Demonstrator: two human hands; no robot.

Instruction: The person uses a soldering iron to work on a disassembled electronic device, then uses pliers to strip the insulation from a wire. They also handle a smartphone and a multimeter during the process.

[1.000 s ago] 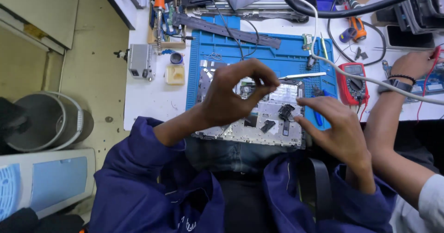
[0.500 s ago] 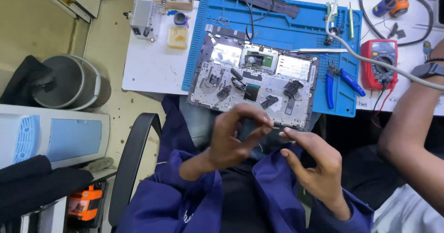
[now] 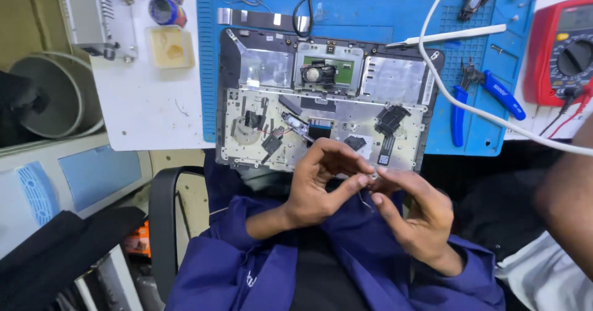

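From the head view, I see my left hand [image 3: 318, 184] and right hand [image 3: 411, 215] meeting over my lap, each grip pinched shut on a tiny silvery metal part [image 3: 373, 176] with a thin wire tail. It looks light, slippery and fragile; fingertip holds suit it. Just beyond lies the opened grey laptop chassis [image 3: 327, 110].
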